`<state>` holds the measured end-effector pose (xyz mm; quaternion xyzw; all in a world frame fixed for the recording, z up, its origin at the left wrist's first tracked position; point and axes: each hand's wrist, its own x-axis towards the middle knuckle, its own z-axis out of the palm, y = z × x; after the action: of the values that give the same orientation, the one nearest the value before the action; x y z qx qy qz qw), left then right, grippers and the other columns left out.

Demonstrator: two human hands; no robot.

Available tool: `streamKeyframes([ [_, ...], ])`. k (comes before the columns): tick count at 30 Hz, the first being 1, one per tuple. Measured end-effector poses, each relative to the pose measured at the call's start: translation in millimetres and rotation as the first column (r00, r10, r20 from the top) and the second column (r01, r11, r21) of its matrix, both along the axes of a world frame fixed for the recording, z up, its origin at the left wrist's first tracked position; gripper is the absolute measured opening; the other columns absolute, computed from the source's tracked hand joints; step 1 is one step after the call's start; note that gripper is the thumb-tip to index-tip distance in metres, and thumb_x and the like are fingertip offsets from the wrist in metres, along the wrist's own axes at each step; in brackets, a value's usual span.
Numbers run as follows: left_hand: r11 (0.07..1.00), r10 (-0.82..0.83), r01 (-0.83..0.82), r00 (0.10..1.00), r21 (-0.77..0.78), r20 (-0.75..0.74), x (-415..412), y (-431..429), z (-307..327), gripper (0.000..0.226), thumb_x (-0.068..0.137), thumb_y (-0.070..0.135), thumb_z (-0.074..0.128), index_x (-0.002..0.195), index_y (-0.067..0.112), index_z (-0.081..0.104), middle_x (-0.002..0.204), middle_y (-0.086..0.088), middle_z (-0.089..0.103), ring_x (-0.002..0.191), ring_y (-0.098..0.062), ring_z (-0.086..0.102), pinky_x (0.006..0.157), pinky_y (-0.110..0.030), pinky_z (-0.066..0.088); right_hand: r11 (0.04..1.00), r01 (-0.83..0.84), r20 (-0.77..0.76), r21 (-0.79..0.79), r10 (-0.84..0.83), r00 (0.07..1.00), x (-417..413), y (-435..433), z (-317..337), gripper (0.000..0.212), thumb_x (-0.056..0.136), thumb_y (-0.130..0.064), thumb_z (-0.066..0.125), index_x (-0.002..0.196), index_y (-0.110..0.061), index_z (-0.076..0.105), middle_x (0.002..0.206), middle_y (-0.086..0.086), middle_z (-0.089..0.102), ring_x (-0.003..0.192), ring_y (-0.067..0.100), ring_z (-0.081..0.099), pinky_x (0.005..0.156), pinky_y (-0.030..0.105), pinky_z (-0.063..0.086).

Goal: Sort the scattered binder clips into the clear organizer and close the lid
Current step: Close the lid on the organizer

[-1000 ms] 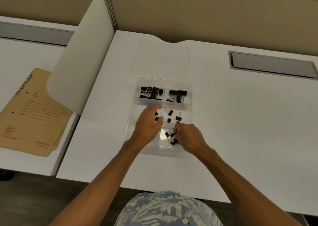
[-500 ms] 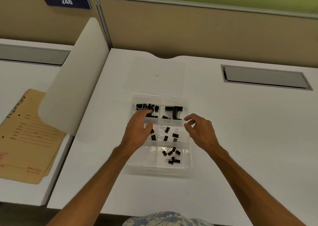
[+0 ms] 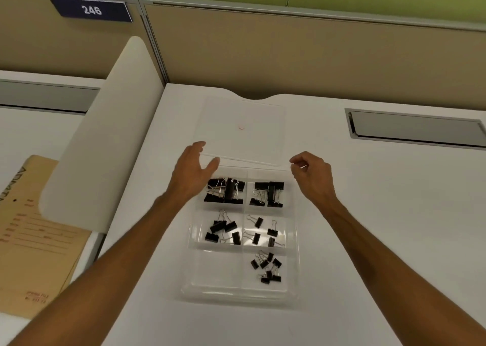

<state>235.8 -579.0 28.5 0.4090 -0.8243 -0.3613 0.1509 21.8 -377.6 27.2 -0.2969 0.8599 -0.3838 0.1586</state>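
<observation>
Head view: organizer (image 3: 238, 296) sits on the bench (image 3: 381, 227), clips (image 3: 224, 193) sorted in its compartments, lid (image 3: 244, 140) flat just beyond it. Left grip (image 3: 193, 171) hovers at its far-left corner, fingers spread apart; right grip (image 3: 313, 175) at its far-right corner, fingers loosely curled, holding nothing.

The clear plastic six-compartment organizer (image 3: 187, 289) lies open, its far end between the left fingers (image 3: 198, 147) and right fingers (image 3: 297, 161). It holds black metal binder clips (image 3: 224, 193): large ones nearest the fingers, medium and small ones farther back toward the person. The flat clear lid (image 3: 242, 137) lies detached just beyond the fingertips.
</observation>
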Motion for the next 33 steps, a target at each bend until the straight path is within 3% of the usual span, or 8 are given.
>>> streamKeyframes([
  [6, 0.991, 0.046, -0.068, 0.983, 0.118, 0.179, -18, -55, -27, 0.072, 0.094, 0.051, 0.053, 0.149, 0.01, 0.033, 0.149, -0.015, 0.041, 0.135, -0.028, 0.042, 0.113, -0.042, 0.034, 0.994, 0.025, 0.105, 0.105, -0.037, 0.994, -45, -42, -21, 0.021, 0.089, -0.012, 0.062, 0.108, -0.01, 0.071, 0.103, 0.003, 0.072, 0.094, 0.015, 0.066, 0.083, 0.023, 0.049],
  [10, 0.98, 0.056, -0.105, 0.959, 0.166, 0.279, -30, -78, -45, 0.076, 0.094, 0.048, 0.055, 0.15, 0.005, 0.027, 0.154, -0.016, 0.034, 0.14, -0.03, 0.035, 0.114, -0.04, 0.029, 0.987, 0.102, 0.262, 0.124, -0.131, 0.956, -62, -61, -38, 0.029, 0.086, -0.013, 0.067, 0.114, -0.006, 0.069, 0.114, 0.01, 0.071, 0.103, 0.027, 0.068, 0.096, 0.04, 0.054],
  [19, 0.953, 0.19, -0.241, 0.948, 0.185, 0.255, -52, -107, -55, 0.067, 0.09, 0.032, 0.065, 0.145, 0.005, 0.039, 0.143, -0.015, 0.049, 0.132, -0.029, 0.047, 0.109, -0.037, 0.038, 0.931, 0.353, 0.412, 0.097, -0.36, 0.837, -75, -95, -53, 0.016, 0.077, 0.001, 0.063, 0.087, 0.012, 0.067, 0.075, 0.016, 0.066, 0.062, 0.025, 0.063, 0.07, 0.052, 0.06],
  [22, 0.89, 0.274, -0.332, 0.937, 0.313, 0.216, -48, -114, -58, 0.06, 0.085, 0.018, 0.07, 0.139, 0.006, 0.047, 0.139, -0.013, 0.053, 0.125, -0.028, 0.053, 0.107, -0.038, 0.042, 0.917, 0.382, 0.49, 0.115, -0.387, 0.781, -77, -96, -48, 0.003, 0.075, 0.004, 0.069, 0.078, 0.004, 0.067, 0.069, 0.012, 0.062, 0.056, 0.023, 0.057, 0.055, 0.037, 0.059],
  [24, 0.846, 0.318, -0.356, 0.934, 0.396, 0.161, -42, -116, -62, 0.049, 0.082, 0.002, 0.068, 0.13, 0.004, 0.057, 0.131, -0.015, 0.058, 0.109, -0.027, 0.06, 0.101, -0.038, 0.048, 0.922, 0.366, 0.579, 0.13, -0.37, 0.727, -79, -92, -43, 0.016, 0.077, 0.005, 0.071, 0.07, -0.007, 0.062, 0.064, 0.008, 0.056, 0.052, 0.019, 0.05, 0.046, 0.024, 0.045],
  [28, 0.804, 0.332, -0.328, 0.94, 0.496, 0.084, -32, -106, -56, 0.038, 0.081, -0.009, 0.067, 0.117, 0.004, 0.066, 0.102, -0.007, 0.062, 0.086, -0.019, 0.058, 0.085, -0.032, 0.052, 0.923, 0.383, 0.705, 0.046, -0.302, 0.642, -79, -81, -28, 0.016, 0.074, 0.007, 0.075, 0.078, -0.005, 0.067, 0.066, 0.006, 0.057, 0.054, 0.017, 0.048, 0.06, 0.027, 0.038],
  [30, 0.798, 0.33, -0.299, 0.943, 0.524, 0.036, -29, -99, -49, 0.036, 0.081, -0.01, 0.068, 0.114, 0.005, 0.067, 0.094, -0.002, 0.059, 0.083, -0.016, 0.058, 0.079, -0.028, 0.051, 0.924, 0.382, 0.736, -0.024, -0.242, 0.632, -75, -76, -12, 0.027, 0.076, 0.008, 0.075, 0.099, -0.002, 0.065, 0.069, 0.009, 0.06, 0.057, 0.019, 0.055, 0.059, 0.029, 0.047],
  [33, 0.805, 0.324, -0.262, 0.946, 0.532, -0.026, -31, -92, -35, 0.036, 0.079, -0.009, 0.07, 0.112, 0.006, 0.068, 0.093, -0.001, 0.059, 0.08, -0.014, 0.057, 0.074, -0.027, 0.051, 0.889, 0.419, 0.797, -0.186, -0.113, 0.593, -69, -68, 23, 0.035, 0.082, 0.015, 0.064, 0.112, 0.0, 0.055, 0.094, 0.023, 0.069, 0.082, 0.034, 0.069, 0.084, 0.041, 0.058],
])
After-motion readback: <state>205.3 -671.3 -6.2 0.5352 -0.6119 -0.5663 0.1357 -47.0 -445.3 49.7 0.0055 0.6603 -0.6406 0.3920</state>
